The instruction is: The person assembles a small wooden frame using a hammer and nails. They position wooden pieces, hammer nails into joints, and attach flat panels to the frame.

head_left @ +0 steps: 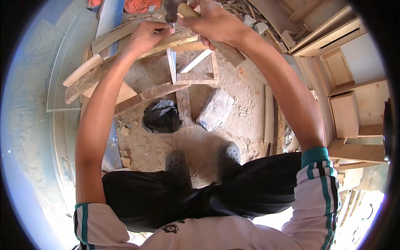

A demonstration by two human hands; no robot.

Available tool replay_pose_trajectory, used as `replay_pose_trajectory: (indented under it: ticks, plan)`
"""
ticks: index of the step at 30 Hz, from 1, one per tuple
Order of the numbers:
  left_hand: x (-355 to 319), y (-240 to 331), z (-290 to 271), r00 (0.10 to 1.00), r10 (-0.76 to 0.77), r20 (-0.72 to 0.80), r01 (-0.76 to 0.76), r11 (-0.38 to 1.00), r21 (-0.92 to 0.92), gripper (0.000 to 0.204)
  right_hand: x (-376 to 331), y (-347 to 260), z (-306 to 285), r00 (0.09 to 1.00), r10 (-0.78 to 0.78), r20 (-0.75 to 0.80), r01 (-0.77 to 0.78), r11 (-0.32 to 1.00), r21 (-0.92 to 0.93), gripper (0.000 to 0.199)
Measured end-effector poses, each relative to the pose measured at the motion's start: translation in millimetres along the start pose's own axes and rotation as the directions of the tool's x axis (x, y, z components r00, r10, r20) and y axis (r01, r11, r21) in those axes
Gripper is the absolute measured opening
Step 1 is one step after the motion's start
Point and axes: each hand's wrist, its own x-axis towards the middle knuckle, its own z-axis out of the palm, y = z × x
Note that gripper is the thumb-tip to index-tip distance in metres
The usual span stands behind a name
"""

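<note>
My right hand (212, 23) grips the wooden handle of a hammer (183, 10), whose dark metal head is at the top edge of the view. My left hand (146, 37) rests on a long wooden plank (125, 60), fingers pinched together just under the hammer head; whether they hold a nail is too small to tell. The plank lies across a small wooden frame (196, 77) standing on the sandy ground. Both forearms reach forward from my lap.
A grey stone block (215, 109) and a black plastic bag (160, 116) lie on the sand in front of my dark shoes (179, 162). Loose boards (268, 114) lie to the right, beside unfinished wooden cabinets (346, 83). Glass sheets (62, 75) lie at the left.
</note>
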Motion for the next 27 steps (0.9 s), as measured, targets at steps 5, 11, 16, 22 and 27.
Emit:
replay_pose_trajectory:
  ticks: [5, 11, 16, 22, 27]
  plan:
    - [-3.1, 16.4, -1.3, 1.0, -0.014, -0.003, 0.014, 0.999, 0.041, 0.035, 4.3, 6.2, 1.1, 0.991, 0.127, -0.03, -0.126, 0.992, 0.033, 0.038]
    - [-6.1, 20.6, 3.0, 0.996, -0.066, -0.064, 0.073, 0.991, 0.114, 0.036, 3.9, 12.2, 0.8, 0.996, 0.081, -0.024, -0.077, 0.987, 0.14, 0.039]
    - [-11.5, 28.2, 3.0, 0.986, -0.151, -0.068, 0.155, 0.986, 0.066, 0.037, 1.9, -12.0, 1.8, 0.974, 0.178, -0.14, -0.169, 0.983, 0.075, 0.038]
    - [-8.5, 20.1, 6.7, 0.984, -0.168, -0.051, 0.166, 0.985, -0.054, 0.035, 7.5, -9.2, 9.8, 0.968, 0.146, -0.206, -0.165, 0.983, -0.077, 0.053]
    - [-13.9, 27.5, 4.1, 0.984, -0.169, -0.061, 0.167, 0.985, -0.047, 0.03, 6.4, -15.5, 7.2, 0.968, 0.242, -0.068, -0.25, 0.946, -0.204, 0.05]
